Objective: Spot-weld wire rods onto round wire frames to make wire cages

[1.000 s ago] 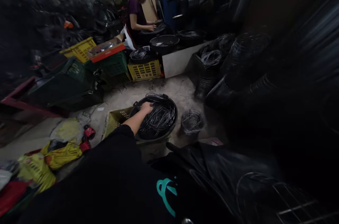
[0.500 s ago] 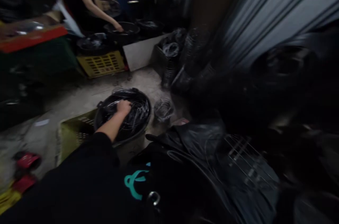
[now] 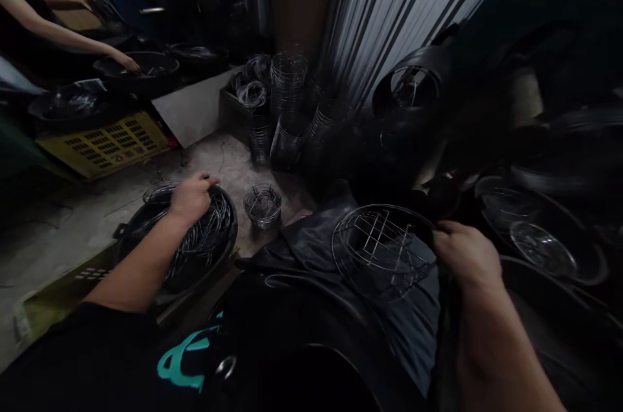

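Yellow crate (image 3: 111, 139) had characters printed on its side, black top (image 3: 141, 366) had a teal logo (image 3: 182, 360). Right hand (image 3: 467, 253) had fingers curled round the wire rack's (image 3: 382, 237) right edge. Left hand (image 3: 192, 199) was half-curled over wires (image 3: 217, 220) in a black basin (image 3: 232, 244), way too dim to tell if it gripped any.

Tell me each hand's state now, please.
Left hand: closed; whether holding anything cannot be told.
Right hand: holding the round silvery metal wire rack.

Wire rack (image 3: 377, 237): silver, barred grid. Tub (image 3: 224, 256): black; silvery-grey wires (image 3: 209, 230) toward its right edge. Near crate (image 3: 48, 311): olive. Far crate (image 3: 104, 143): yellow, slotted rows. Shirt (image 3: 126, 360): black, teal print (image 3: 182, 360).
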`<state>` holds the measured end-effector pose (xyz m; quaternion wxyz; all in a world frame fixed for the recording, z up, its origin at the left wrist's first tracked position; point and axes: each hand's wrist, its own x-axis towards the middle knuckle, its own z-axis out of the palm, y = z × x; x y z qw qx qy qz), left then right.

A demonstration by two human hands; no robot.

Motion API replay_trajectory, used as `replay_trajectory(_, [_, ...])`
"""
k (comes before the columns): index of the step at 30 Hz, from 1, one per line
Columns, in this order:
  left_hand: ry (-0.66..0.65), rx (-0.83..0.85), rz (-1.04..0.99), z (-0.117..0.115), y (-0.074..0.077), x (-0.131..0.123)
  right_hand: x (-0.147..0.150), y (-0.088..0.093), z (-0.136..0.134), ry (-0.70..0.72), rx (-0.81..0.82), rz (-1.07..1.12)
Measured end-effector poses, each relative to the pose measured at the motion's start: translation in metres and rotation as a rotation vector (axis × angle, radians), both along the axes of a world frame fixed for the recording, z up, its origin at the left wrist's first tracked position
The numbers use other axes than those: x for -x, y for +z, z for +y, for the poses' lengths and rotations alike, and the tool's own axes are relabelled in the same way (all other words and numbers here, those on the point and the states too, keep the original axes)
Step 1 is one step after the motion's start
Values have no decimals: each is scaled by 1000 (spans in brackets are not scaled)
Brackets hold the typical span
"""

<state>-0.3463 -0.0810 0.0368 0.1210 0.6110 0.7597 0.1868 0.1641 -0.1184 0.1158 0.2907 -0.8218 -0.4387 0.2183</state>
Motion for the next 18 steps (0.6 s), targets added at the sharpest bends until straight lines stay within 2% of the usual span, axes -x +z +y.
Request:
replay_trajectory(1, [-66,18,-50,8,1,-16,-8,-9,-4,-33,21,24])
replay_trajectory(3, [-197,111,-278,22,2,-53,-19,-30,-22,-100,58,109])
replay_trajectory(6, [-260,258,-697,40,4,-117,-22,-62,-54,-178,46,294])
replay_trajectory(9, [-395,466,-980,53,5,-184,-19,-85,-75,-227,-32,468])
replay_trajectory(11, [-476,581,-1039,60,3,-227,-20,-92,-81,-261,-94,622])
replay_trajectory(14, [-510,627,-1045,68,-7,-279,-23,-93,-84,-337,-121,808])
replay_trajectory(16, [-524,635,-1053,71,-17,-298,-24,-90,-85,-371,-96,851])
replay_trajectory(18, [-529,628,-1060,72,-25,-307,-23,-88,-86,-380,-86,866])
